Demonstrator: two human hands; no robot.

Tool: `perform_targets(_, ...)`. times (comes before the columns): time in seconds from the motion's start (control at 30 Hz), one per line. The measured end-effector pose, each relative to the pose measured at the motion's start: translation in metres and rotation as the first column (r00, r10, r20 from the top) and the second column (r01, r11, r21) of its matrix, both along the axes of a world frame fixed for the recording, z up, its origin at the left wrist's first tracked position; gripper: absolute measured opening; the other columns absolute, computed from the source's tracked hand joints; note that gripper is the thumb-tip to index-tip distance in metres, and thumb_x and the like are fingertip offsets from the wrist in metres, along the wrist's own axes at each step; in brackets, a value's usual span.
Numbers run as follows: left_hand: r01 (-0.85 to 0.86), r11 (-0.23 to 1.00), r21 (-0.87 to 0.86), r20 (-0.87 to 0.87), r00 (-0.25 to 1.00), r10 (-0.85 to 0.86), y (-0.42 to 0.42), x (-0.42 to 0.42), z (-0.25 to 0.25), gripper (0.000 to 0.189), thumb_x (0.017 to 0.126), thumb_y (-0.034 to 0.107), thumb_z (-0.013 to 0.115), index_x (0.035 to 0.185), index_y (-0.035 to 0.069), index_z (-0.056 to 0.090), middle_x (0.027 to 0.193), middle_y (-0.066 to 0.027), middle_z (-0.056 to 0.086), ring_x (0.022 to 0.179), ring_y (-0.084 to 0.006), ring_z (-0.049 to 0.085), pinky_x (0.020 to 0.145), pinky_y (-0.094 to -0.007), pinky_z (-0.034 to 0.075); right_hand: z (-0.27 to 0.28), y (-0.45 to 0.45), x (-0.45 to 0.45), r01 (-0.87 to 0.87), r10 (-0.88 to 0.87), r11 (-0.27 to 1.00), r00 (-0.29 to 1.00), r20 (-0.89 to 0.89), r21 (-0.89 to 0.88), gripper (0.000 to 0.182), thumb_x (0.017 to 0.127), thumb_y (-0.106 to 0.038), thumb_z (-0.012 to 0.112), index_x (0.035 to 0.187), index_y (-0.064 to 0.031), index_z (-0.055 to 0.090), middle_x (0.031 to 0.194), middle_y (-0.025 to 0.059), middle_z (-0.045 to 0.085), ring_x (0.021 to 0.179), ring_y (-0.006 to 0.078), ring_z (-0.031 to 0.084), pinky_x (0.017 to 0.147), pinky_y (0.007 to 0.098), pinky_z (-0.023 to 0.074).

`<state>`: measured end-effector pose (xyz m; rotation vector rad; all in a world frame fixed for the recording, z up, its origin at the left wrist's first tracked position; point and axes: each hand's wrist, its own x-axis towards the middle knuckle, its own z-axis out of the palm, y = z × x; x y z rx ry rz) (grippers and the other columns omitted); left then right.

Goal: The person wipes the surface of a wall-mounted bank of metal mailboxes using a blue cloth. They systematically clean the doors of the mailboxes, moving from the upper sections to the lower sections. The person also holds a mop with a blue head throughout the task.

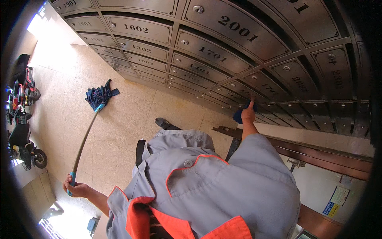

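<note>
My left hand point(79, 190) is closed around the light blue grip of a mop handle point(81, 145). From there the handle runs away to a mop head point(98, 94) of dark blue cloth strips, which rests on the tiled floor. At my right, a bank of metal mailboxes point(206, 55) with small locks and printed numbers covers the wall. My right hand point(248, 115) is at the lower boxes, holding a dark blue cloth point(238, 116). One finger points up along a box front; whether it touches the metal is hard to tell.
Parked motor scooters or motorcycles point(25, 142) line the far left. Beside my right arm runs a brown wooden ledge or frame point(325, 154), with a pale panel bearing printed labels point(336, 200) below it. My dark shoe point(163, 123) stands on the beige floor tiles point(119, 128).
</note>
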<state>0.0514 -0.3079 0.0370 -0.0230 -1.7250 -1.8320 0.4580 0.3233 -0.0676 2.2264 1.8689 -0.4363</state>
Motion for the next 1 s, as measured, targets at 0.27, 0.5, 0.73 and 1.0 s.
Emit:
perform_targets(0.27,0.016,1.0,-0.007,0.006,1.0,-0.016,0.002,-0.003,-0.004,0.012,0.079,0.009,0.052,0.069,0.002,0.053,0.066,-0.0069,0.052,0.068,-0.0201,0.053,0.084,-0.0399,0.045,-0.029,-0.033,-0.054,-0.201,0.209,0.978,0.947,-0.243,0.06,0.078,0.088,-0.012,0.05,0.146,-0.021,-0.002,0.084,0.0188,0.063,0.062,0.0287,0.057,0.054,0.0417,0.0437)
perform_targets(0.5,-0.011,1.0,0.029,-0.007,1.0,0.012,-0.002,-0.003,-0.007,0.011,0.078,0.009,0.052,0.069,0.002,0.052,0.066,-0.0067,0.052,0.067,-0.0194,0.052,0.082,-0.0397,0.046,-0.015,-0.002,-0.018,0.186,-0.198,0.979,0.959,-0.204,-0.079,0.076,0.087,-0.008,0.048,0.146,-0.0159,0.0,0.109,0.0209,0.059,0.085,0.0351,0.06,0.07,0.0455,0.047)
perform_targets(0.73,-0.068,0.997,0.038,0.039,0.997,0.066,-0.005,0.001,-0.013,0.011,0.078,0.009,0.053,0.069,0.003,0.051,0.065,-0.0058,0.051,0.068,-0.0189,0.053,0.082,-0.0396,0.047,-0.064,-0.051,-0.096,0.204,-0.071,0.977,0.565,-0.822,0.055,0.065,0.089,-0.012,0.045,0.146,-0.0166,0.014,0.146,0.0143,0.025,0.12,0.0278,0.042,0.098,0.0382,0.034)
perform_targets(1.0,-0.052,0.999,0.003,0.023,0.998,0.052,0.013,0.002,0.003,0.012,0.078,0.01,0.052,0.068,0.006,0.048,0.062,-0.0051,0.049,0.063,-0.0172,0.05,0.083,-0.04,0.045,-0.05,-0.084,-0.151,0.143,0.002,0.986,0.488,-0.873,0.082,0.056,0.093,-0.017,0.042,0.143,-0.0061,0.018,0.146,0.0183,0.022,0.132,0.0339,0.029,0.106,0.0399,0.0263)
